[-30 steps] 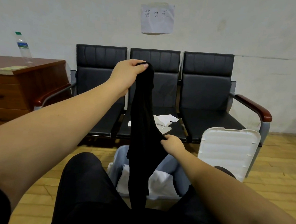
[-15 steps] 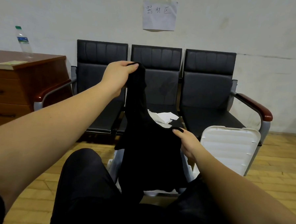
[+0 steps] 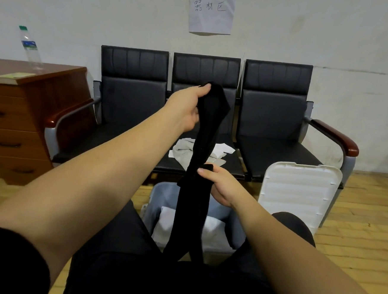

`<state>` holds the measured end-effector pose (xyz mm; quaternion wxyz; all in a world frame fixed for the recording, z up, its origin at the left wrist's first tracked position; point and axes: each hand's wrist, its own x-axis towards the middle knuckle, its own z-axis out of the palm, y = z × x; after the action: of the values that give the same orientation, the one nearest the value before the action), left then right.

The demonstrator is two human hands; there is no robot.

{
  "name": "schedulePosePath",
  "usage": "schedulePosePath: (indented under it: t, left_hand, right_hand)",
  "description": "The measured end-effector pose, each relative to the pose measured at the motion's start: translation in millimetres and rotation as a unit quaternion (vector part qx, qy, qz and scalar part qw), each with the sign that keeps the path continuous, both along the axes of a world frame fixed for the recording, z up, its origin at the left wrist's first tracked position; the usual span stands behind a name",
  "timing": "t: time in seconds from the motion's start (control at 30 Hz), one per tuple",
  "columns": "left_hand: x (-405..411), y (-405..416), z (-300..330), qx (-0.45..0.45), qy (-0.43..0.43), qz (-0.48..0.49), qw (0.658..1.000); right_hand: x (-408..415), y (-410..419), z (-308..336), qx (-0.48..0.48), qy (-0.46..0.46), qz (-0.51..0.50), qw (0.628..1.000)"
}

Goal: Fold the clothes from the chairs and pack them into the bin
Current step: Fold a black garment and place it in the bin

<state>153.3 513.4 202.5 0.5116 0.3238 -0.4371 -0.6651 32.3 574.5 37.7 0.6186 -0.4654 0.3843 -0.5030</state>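
From where I watch, the left hand (image 3: 188, 110) is stretched well forward and raised, fingers and thumb curled round the top of the black garment (image 3: 201, 160), holding it up in front of the middle chair (image 3: 203, 116). The right hand (image 3: 220, 184) sits lower and nearer the body, palm turned inward, thumb and fingers pinching the cloth about halfway down. The garment hangs as a long narrow strip between the two grips, its lower end trailing over the open bin (image 3: 161, 201) and onto the lap (the very tip is lost against the dark trousers). Inside the bin lies a folded white piece (image 3: 213, 233); the white lid (image 3: 298, 192) leans against the right chair just beside it. A light grey and white garment (image 3: 188, 151) lies crumpled on the middle seat.

Half a second ago the cloth spread wide between the hands; now it is gathered into a slim band. The right hand has drawn inward toward the centre, and the left has moved further right.
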Motion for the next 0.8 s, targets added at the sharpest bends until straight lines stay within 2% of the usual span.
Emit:
schedulePosePath:
  t: [0.13,0.23,0.3,0.53,0.7,0.8]
  left_hand:
    - [3,-2,-19,-0.004,0.000,-0.039,0.999]
    - [13,-5,-48,-0.037,-0.121,-0.083,0.989]
    - [19,-2,-77,-0.034,-0.166,-0.076,0.983]
    - [35,36,-163,-0.035,-0.107,-0.081,0.990]
    - [43,51,-180,-0.070,-0.208,-0.043,0.975]
    - [48,51,-189,-0.076,-0.222,0.004,0.972]
  right_hand:
    - [0,2,0,0.001,-0.104,-0.018,0.994]
    - [-2,4,10,-0.012,-0.191,-0.041,0.981]
    - [-4,5,18,-0.017,-0.220,-0.049,0.974]
    - [-4,7,30,0.009,-0.244,-0.079,0.967]
    - [-4,4,29,0.015,-0.240,-0.096,0.966]
    - [-7,2,30,0.018,-0.247,-0.094,0.964]
